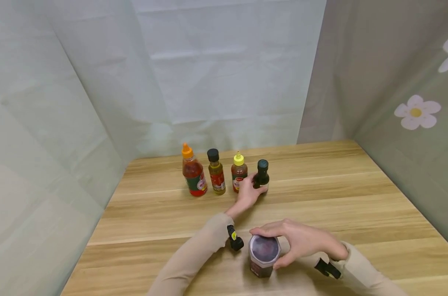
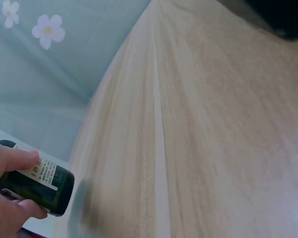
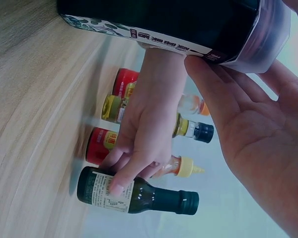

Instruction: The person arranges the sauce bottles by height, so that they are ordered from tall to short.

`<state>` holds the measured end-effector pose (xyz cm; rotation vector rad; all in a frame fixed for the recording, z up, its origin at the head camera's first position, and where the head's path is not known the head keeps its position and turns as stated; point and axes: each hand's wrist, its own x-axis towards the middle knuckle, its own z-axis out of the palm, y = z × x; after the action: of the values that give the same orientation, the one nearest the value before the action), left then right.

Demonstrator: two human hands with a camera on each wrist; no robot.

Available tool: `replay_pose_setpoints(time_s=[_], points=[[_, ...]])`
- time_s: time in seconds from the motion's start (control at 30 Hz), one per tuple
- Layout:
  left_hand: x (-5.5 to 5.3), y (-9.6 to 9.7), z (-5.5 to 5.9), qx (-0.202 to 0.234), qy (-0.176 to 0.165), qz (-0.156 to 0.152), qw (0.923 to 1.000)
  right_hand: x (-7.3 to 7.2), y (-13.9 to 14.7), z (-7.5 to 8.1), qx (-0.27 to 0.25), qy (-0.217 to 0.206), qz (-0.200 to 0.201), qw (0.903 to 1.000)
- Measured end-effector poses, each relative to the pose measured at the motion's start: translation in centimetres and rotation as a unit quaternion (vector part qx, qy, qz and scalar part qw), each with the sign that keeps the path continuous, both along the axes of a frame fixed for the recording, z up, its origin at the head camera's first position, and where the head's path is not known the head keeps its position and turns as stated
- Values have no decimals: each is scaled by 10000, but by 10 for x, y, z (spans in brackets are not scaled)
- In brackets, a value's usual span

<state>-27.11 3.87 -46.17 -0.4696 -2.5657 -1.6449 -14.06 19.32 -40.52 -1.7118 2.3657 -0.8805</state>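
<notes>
My left hand [image 1: 248, 193] grips a small dark green bottle [image 1: 262, 176] with a cream label, thumb on one side and fingers on the other. This bottle stands upright at the right end of a row of bottles; a yellow-capped sauce bottle [image 1: 239, 169] is just left of it. Nearer the front, my right hand [image 1: 307, 240] holds a dark, many-sided jar [image 1: 262, 269] around its translucent lid [image 1: 265, 248]. In the right wrist view, the jar [image 3: 159, 25] shows a white label with dark characters. The left wrist view shows the green bottle's base [image 2: 64, 193] close to the tabletop.
Left along the row stand a black-capped bottle [image 1: 217, 176] and a larger orange-capped red sauce bottle [image 1: 194, 174]. They are on a wood-grain table [image 1: 153, 213]. Pale cloth [image 1: 224, 82] hangs behind, and a flowered cloth [image 1: 416, 164] on the right side.
</notes>
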Motion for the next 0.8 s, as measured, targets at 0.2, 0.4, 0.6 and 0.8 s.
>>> replay_pose_setpoints(time_s=[0.2, 0.4, 0.6, 0.8], points=[[-4, 7, -6, -50, 24, 264, 9996, 1, -1, -1, -2, -78, -71, 9999], [-4, 10, -11, -39, -28, 451, 9990, 3, -2, -2, -26, -172, -112, 9998], [-3, 10, -13, -100, -33, 367, 9993, 4, -2, -5, -42, -310, -220, 9993], [-6, 9, -12, -370, 157, 228, 9989, 3, -3, -4, -124, 64, -296, 9995]])
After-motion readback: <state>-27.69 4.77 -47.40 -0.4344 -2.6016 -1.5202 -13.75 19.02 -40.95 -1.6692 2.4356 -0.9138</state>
